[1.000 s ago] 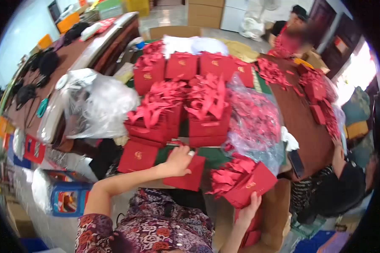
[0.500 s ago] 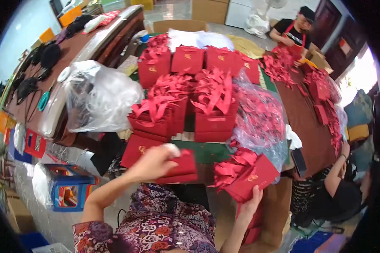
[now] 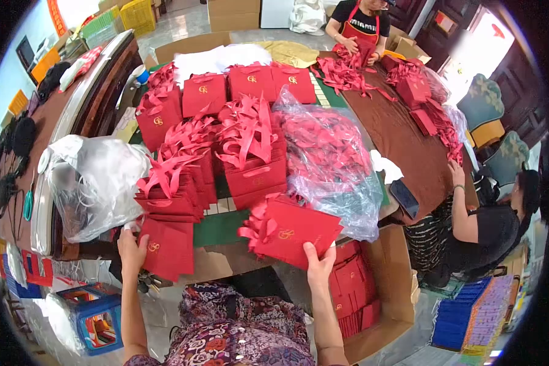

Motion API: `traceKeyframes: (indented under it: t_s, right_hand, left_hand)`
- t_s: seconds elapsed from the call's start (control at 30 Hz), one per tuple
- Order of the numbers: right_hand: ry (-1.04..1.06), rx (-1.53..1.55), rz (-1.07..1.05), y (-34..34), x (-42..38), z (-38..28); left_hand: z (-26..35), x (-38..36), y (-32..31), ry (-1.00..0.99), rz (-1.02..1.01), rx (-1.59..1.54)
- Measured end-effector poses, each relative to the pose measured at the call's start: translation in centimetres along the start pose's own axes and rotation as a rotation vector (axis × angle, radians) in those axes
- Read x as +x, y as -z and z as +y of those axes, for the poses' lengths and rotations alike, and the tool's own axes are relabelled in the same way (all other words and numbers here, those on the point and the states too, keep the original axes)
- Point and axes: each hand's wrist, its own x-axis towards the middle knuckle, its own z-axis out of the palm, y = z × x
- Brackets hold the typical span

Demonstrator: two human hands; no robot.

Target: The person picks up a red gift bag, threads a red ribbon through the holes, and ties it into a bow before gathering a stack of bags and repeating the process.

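Note:
My right hand grips a red gift bag by its lower right corner, thumb on top. The bag lies flat with gold lettering, and red ribbon handles bunch at its left end. My left hand is at the left edge of a flat red bag at the table's front, thumb over the edge; the other fingers are partly hidden. Something white is at its fingertip. Behind it stands a row of red bags with ribbons on top, beside another ribboned stack.
A clear plastic sack of red ribbons lies right of the stacks, a white-filled plastic bag left. A carton holding red bags stands below right. A phone rests on the brown table. Two people handle red items nearby.
The view has swung right. My left hand has moved from above the front bags to a bag's left edge. My right hand still holds its bag, now turned more level.

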Motion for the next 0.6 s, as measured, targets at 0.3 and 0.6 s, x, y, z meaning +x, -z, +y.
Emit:
traceKeyframes:
  t_s: [0.3, 0.6]
  right_hand:
    - [0.15, -0.028, -0.174, -2.9, 0.3, 2.6]
    - [0.185, 0.03, -0.531, -3.2, 0.4, 6.2]
  left_hand:
    - [15.6, -0.2, -0.8, -0.255, -0.018, -0.552]
    - [16.9, -0.1, -8.3, -0.324, -0.469, -0.82]
